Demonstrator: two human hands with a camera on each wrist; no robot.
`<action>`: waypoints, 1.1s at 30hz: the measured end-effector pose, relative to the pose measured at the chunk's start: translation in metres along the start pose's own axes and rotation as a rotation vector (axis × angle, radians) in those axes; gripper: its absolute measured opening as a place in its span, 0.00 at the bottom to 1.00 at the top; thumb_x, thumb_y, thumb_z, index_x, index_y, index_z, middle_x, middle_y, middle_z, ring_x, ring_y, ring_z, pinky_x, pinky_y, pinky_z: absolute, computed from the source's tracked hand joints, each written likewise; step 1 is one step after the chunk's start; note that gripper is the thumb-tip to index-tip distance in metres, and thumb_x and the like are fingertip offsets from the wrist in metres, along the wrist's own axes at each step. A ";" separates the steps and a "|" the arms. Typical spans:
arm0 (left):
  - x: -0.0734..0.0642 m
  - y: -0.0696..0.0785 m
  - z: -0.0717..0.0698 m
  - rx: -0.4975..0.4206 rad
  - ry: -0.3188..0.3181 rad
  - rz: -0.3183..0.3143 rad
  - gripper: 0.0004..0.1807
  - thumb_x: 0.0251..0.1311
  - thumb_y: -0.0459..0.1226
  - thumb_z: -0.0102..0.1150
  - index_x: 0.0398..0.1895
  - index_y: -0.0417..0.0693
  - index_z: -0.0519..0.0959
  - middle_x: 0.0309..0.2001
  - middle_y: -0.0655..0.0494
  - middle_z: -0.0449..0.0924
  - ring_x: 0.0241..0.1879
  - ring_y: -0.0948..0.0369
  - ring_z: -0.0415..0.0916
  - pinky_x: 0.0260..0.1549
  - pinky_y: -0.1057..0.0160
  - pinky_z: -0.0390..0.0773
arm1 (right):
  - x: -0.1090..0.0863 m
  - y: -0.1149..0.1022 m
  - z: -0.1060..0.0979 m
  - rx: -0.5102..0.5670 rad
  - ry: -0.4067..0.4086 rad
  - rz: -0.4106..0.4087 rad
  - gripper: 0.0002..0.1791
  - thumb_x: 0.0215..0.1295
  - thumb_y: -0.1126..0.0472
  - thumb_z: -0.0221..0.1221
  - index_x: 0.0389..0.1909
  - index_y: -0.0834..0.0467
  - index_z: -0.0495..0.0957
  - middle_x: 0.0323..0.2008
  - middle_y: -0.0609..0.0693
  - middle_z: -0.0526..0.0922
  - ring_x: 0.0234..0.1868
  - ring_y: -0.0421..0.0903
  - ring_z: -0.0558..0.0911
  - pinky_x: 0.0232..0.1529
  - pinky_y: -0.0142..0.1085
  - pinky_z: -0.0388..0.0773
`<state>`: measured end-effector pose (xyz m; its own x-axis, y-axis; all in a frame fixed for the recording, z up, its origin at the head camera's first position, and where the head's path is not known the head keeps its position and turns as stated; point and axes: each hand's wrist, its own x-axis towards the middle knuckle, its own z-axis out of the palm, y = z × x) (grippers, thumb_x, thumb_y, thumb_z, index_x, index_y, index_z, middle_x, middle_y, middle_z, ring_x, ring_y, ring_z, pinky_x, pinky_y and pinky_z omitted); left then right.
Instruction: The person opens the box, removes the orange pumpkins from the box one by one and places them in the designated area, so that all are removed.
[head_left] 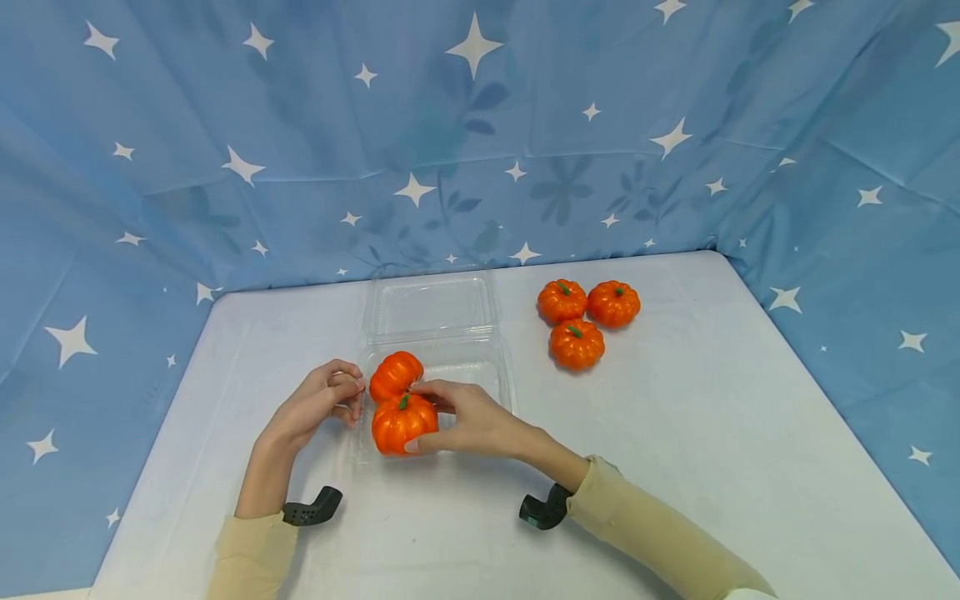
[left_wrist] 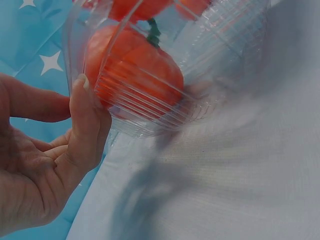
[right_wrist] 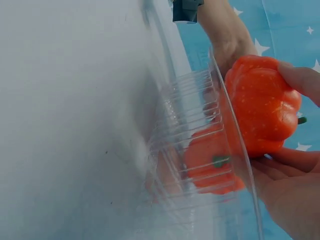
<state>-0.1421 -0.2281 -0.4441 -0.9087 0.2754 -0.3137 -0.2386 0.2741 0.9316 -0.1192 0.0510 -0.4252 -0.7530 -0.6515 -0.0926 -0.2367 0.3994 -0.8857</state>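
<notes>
A clear plastic clamshell container (head_left: pixel 468 375) lies unfolded, its lid (head_left: pixel 431 304) laid back at the far side. My left hand (head_left: pixel 322 400) pinches its left rim; the left wrist view shows thumb and fingertips at that edge. Inside, toward the left, sits an orange toy pumpkin (head_left: pixel 395 375) tipped on its side. My right hand (head_left: pixel 472 421) grips another toy pumpkin (right_wrist: pixel 262 105) with a green stem, thumb on one side and fingers on the other. In the right wrist view this pumpkin is at the level of the container's rim, partly above it.
Three more orange toy pumpkins (head_left: pixel 576 344) stand in a cluster right of the container on the white tabletop (head_left: pixel 712 433). A blue curtain with white stars (head_left: pixel 480 125) hangs behind the table and along its sides.
</notes>
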 end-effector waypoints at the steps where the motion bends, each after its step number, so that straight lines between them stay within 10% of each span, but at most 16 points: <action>1: 0.000 0.000 0.000 -0.002 -0.001 -0.001 0.16 0.75 0.31 0.47 0.57 0.26 0.61 0.27 0.49 0.77 0.22 0.59 0.75 0.25 0.63 0.84 | -0.001 0.001 0.000 -0.005 0.007 -0.013 0.40 0.59 0.48 0.72 0.71 0.56 0.71 0.66 0.48 0.78 0.66 0.45 0.78 0.67 0.36 0.75; 33: 0.001 0.000 -0.001 -0.013 -0.004 0.004 0.16 0.74 0.31 0.48 0.56 0.27 0.61 0.27 0.48 0.78 0.22 0.58 0.76 0.25 0.62 0.84 | -0.020 0.022 -0.025 -0.098 0.191 -0.179 0.41 0.58 0.55 0.76 0.72 0.53 0.70 0.70 0.47 0.75 0.68 0.48 0.77 0.68 0.48 0.76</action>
<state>-0.1430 -0.2288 -0.4441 -0.9082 0.2801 -0.3110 -0.2396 0.2613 0.9350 -0.1250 0.0893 -0.4317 -0.7939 -0.5873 0.1571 -0.4277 0.3559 -0.8309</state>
